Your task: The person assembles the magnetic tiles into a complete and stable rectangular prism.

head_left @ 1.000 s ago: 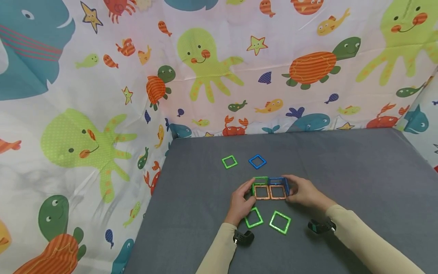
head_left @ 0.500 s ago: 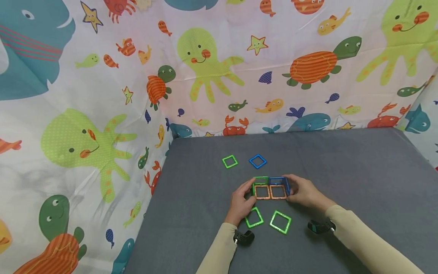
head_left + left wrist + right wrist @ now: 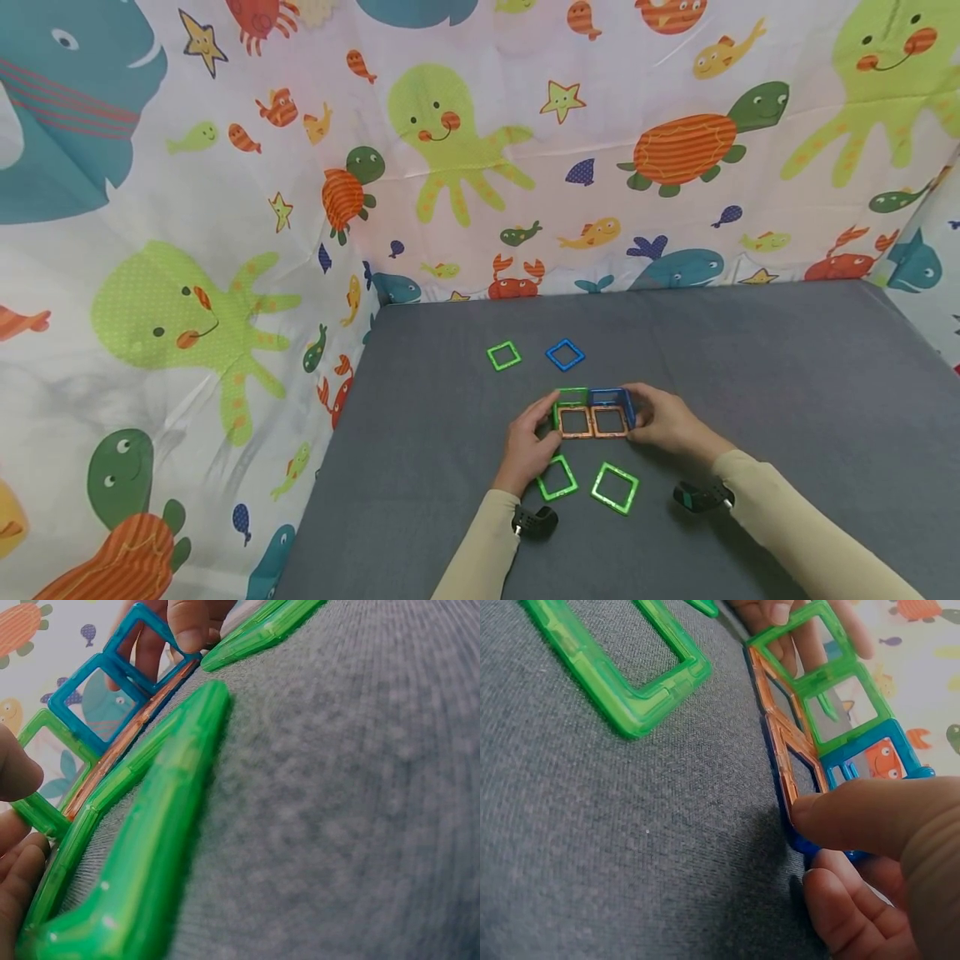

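A white cloth printed with sea creatures (image 3: 600,83) hangs behind a grey tabletop (image 3: 787,375). From where I stand, a small open box of see-through squares (image 3: 591,422) sits mid-table: two orange squares (image 3: 575,436) flat as its floor, green and blue ones upright along the back and ends. The left hand (image 3: 525,448) pinches the green end between thumb and fingers; the right hand (image 3: 667,423) grips the blue end (image 3: 629,408) likewise. Two loose green squares (image 3: 632,497) lie flat on the near side, one partly behind the left hand; another green square (image 3: 500,345) and a blue square (image 3: 555,362) lie beyond.

An uneven squeeze or tug could, I'd guess, pop a seam and fold a wall inward, and the left wrist might nudge the loose square beside it. Compared with half a second ago, hands and squares look unmoved.
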`<state>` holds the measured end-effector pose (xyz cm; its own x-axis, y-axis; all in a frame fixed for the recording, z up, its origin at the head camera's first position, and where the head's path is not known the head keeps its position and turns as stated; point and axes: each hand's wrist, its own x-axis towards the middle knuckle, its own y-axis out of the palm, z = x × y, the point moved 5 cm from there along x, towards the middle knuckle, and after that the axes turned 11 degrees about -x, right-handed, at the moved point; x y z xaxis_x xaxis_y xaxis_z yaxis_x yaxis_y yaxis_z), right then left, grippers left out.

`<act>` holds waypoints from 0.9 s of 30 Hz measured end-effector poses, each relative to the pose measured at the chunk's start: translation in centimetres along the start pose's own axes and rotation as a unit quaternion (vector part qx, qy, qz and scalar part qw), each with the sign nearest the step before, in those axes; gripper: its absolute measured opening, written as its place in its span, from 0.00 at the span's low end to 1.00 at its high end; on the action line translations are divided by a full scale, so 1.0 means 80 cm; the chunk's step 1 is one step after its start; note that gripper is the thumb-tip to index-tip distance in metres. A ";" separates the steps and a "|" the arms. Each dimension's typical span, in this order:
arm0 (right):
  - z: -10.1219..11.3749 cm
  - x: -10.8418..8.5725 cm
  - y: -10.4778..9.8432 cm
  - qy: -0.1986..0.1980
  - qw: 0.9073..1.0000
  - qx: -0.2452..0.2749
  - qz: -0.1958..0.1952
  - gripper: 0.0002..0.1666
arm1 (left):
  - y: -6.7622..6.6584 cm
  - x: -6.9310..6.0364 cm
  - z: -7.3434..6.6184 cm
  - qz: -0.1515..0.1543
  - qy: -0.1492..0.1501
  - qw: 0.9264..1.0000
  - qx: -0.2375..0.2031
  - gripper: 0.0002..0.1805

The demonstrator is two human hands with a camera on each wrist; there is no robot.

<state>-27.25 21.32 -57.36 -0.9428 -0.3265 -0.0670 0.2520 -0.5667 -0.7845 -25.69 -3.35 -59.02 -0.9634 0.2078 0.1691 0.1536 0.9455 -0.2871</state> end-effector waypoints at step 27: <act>-0.001 -0.009 0.011 0.029 0.999 0.009 -0.021 0.47 | -0.005 0.009 -0.002 0.053 -0.037 0.996 -0.069 0.44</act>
<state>-26.34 21.15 -58.06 -0.9633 -0.2590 -0.0703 0.2160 -0.5930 -0.7757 -26.40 -3.55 -58.62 -0.9532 0.2934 0.0729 0.2785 0.9460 -0.1658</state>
